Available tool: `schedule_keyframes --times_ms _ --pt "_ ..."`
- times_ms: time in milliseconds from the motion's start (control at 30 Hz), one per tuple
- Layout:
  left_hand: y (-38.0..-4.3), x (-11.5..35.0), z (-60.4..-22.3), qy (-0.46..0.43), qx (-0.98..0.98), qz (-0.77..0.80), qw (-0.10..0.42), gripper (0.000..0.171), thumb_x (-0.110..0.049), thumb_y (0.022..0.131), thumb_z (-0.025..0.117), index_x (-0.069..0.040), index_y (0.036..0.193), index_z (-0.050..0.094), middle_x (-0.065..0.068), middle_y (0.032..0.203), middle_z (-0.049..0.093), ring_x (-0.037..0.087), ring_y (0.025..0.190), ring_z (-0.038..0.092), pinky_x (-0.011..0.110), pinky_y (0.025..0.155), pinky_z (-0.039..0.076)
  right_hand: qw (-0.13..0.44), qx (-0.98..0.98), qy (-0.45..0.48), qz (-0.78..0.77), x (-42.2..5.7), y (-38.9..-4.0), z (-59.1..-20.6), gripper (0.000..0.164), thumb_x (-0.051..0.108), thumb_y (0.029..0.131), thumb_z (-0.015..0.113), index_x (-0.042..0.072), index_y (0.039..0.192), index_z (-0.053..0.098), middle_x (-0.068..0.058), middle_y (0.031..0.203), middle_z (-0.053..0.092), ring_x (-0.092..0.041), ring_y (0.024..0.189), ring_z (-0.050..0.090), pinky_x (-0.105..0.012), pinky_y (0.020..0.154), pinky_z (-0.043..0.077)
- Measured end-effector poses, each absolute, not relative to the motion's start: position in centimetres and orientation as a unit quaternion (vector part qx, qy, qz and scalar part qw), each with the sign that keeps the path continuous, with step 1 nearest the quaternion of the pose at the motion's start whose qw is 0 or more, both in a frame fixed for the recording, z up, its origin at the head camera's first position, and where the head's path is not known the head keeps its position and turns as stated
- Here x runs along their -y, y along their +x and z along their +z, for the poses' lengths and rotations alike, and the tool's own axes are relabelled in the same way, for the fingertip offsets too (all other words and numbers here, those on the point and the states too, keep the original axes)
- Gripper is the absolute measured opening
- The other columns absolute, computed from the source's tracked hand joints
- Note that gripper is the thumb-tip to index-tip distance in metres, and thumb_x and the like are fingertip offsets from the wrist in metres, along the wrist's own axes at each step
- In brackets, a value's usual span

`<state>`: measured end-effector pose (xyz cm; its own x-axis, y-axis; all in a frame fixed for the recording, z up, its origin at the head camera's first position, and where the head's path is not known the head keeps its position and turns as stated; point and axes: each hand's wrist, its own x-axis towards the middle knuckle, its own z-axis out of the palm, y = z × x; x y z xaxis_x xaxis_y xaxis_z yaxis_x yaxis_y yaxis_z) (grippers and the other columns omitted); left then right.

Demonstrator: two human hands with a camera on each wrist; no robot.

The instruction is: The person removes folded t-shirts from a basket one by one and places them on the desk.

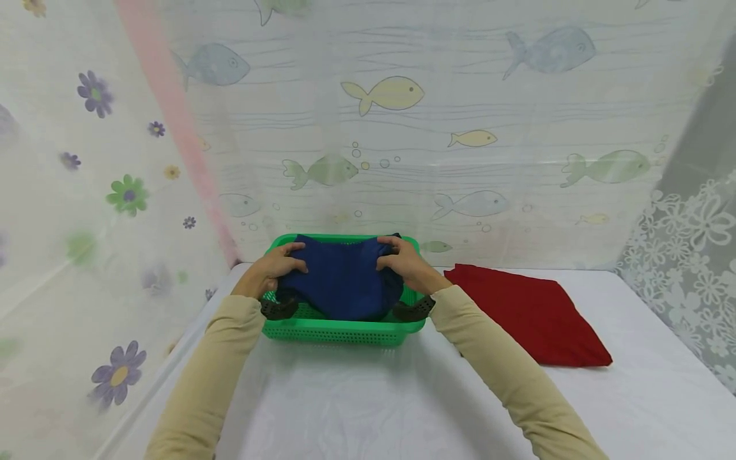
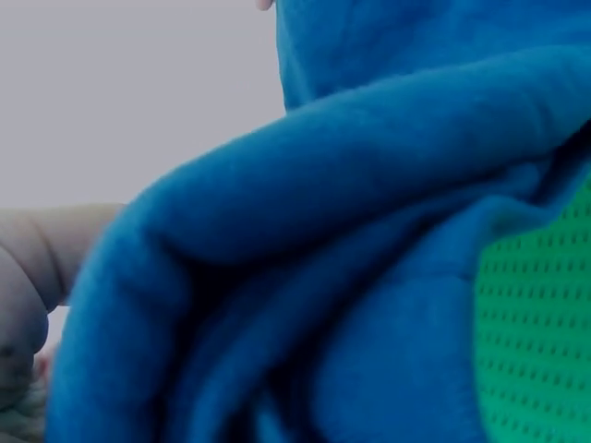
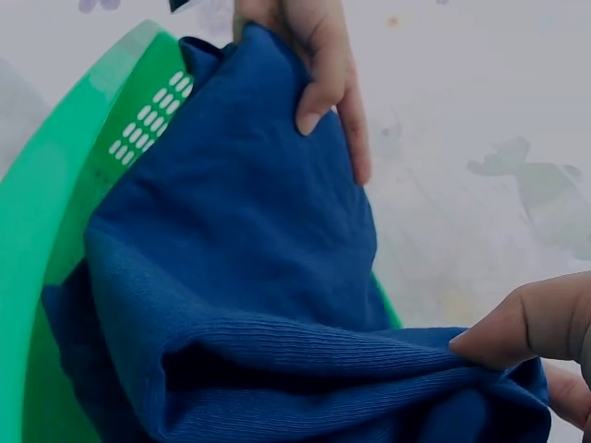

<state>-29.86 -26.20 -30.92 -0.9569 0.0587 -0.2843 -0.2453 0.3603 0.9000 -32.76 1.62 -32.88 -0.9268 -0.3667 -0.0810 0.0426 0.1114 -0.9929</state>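
Both hands hold up a dark blue folded cloth garment over a green plastic basket. At the cloth's left edge my left hand pinches it between thumb and fingers. My right hand pinches the opposite edge. In the right wrist view the blue garment sags in the middle, with a ribbed band near the right thumb; the left hand grips its far end. Thick rolled folds of the garment fill the left wrist view, beside the basket's perforated wall.
A red folded cloth lies flat on the white table, right of the basket. Behind stands a fish-print curtain; a flower-print curtain hangs at the left. White lacy fabric borders the right side.
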Motion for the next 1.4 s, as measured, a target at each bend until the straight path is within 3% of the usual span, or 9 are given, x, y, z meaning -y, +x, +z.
schedule_keyframes --times_ms 233,767,1133,1400 --pt "-29.5 26.2 -31.1 -0.041 -0.803 0.584 0.112 0.076 0.000 0.088 0.058 -0.011 0.155 0.022 0.018 0.159 0.007 0.035 0.142 0.015 0.045 0.112 0.020 0.150 -0.711 -0.117 -0.677 -2.4 -32.2 -32.2 0.068 -0.007 0.081 0.058 0.012 0.145 0.044 -0.019 0.138 0.042 -0.031 0.121 0.042 -0.043 0.103 0.035" --pt "-27.5 24.2 -30.2 -0.012 -0.750 0.657 0.074 0.077 0.003 0.088 0.055 -0.015 0.156 0.022 0.013 0.159 0.014 0.034 0.140 0.024 0.047 0.109 0.028 0.112 -0.673 -0.123 -0.721 -4.2 -31.0 -30.3 0.066 -0.009 0.083 0.056 0.010 0.145 0.045 -0.020 0.139 0.042 -0.033 0.122 0.043 -0.048 0.107 0.030" --pt "-25.9 22.6 -29.6 0.014 -0.723 0.690 0.047 0.073 0.001 0.089 0.053 -0.016 0.155 0.026 0.010 0.158 0.019 0.030 0.138 0.028 0.044 0.107 0.029 0.121 -0.660 -0.146 -0.727 -6.4 -29.6 -28.9 0.069 -0.007 0.085 0.056 0.011 0.150 0.038 -0.017 0.151 0.030 -0.034 0.134 0.033 -0.051 0.109 0.026" --pt "-24.2 20.9 -29.0 0.016 -0.701 0.712 0.046 0.072 0.002 0.090 0.051 -0.020 0.154 0.028 0.007 0.156 0.023 0.030 0.133 0.036 0.034 0.091 0.042 0.113 -0.662 -0.176 -0.720 -8.4 -28.3 -28.7 0.068 -0.005 0.087 0.055 0.011 0.151 0.036 -0.015 0.153 0.025 -0.035 0.135 0.031 -0.052 0.109 0.025"
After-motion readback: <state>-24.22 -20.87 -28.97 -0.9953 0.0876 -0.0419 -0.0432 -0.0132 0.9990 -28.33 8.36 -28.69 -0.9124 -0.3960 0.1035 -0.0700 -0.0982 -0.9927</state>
